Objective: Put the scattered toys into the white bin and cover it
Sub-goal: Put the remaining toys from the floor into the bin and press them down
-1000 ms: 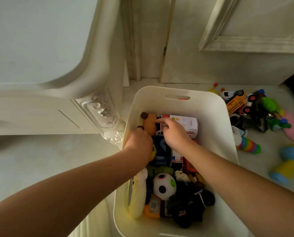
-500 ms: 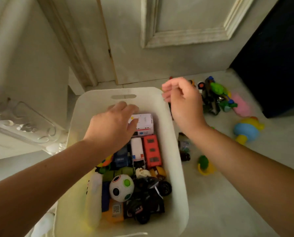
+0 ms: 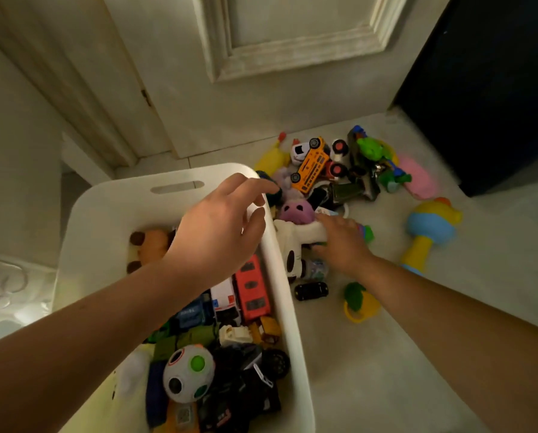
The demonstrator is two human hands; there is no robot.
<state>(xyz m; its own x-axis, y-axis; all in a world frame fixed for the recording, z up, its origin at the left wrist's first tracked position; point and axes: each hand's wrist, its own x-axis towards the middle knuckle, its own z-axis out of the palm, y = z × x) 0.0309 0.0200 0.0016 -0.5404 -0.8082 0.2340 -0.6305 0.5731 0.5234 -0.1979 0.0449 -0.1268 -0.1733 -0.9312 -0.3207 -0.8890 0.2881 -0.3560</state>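
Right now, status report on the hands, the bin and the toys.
Left hand open above white bin. Right hand on white plush toy outside bin. Bin part full, uncovered. Orange bus and other toys on floor.

A room in a home — a cream panelled door point(image 3: 292, 42) with moulded trim stands at the far side, a pale tiled floor point(image 3: 386, 354) lies below it, and carved white furniture point(image 3: 8, 285) edges the left. Children's toys point(image 3: 339, 170) lie strewn on the floor beside a white bin point(image 3: 111, 207) of more.

Left hand point(image 3: 220, 226) hovers spread over the white bin point(image 3: 105, 214); right hand point(image 3: 342, 242) touches a white plush toy point(image 3: 295, 239).
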